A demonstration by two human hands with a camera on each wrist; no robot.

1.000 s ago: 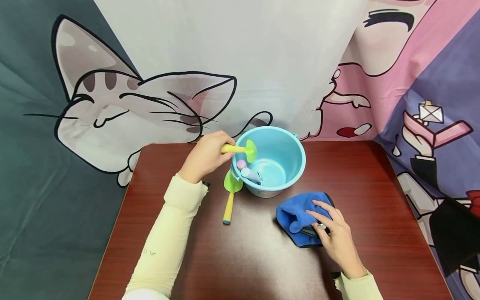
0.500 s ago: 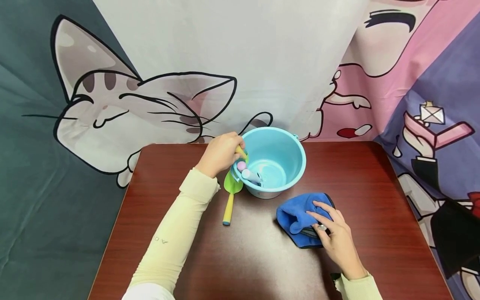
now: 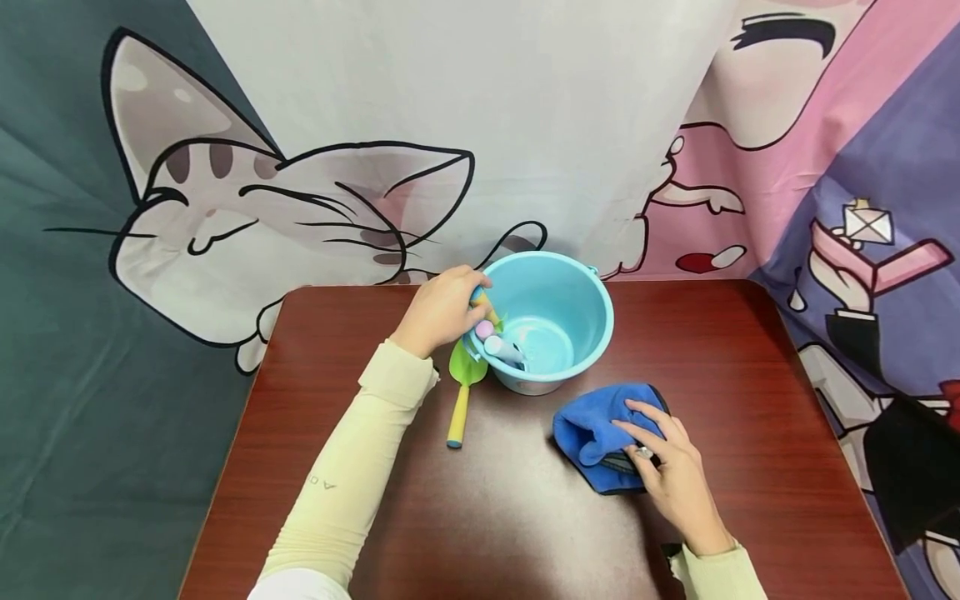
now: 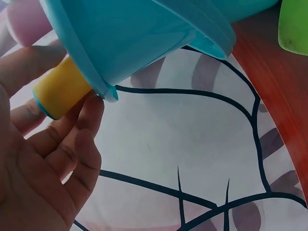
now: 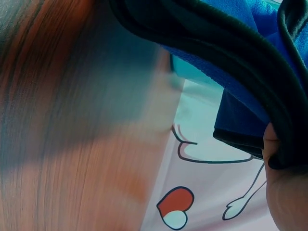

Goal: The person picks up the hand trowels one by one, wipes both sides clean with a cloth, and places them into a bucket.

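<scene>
A light-blue bucket [image 3: 570, 367] stands on the table. My left hand [image 3: 438, 312] is at its left rim, thumb and fingers parted around the blue-ended yellow handle [image 4: 62, 91] of a toy shovel [image 3: 491, 313], whose green end points into the bucket. Inside it are also a pale blue tube-like piece [image 3: 504, 351] and a pink rounded piece [image 3: 484, 330]. My right hand [image 3: 678, 471] holds a folded blue cloth [image 3: 600, 425] with dark edging, fingers on top and thumb at its near edge. In the right wrist view the cloth [image 5: 236, 77] hides most of that hand.
A second toy shovel [image 3: 461, 408], green blade and yellow handle, lies on the table left of the bucket, its blade partly under the rim in this view. The dark red table [image 3: 750, 375] meets a printed cartoon curtain [image 3: 570, 125] at the back.
My left hand has moved right to the bucket rim and lowered the shovel's green end inside. The handle's blue end now shows between parted thumb and fingers. My right hand and the cloth stay still.
</scene>
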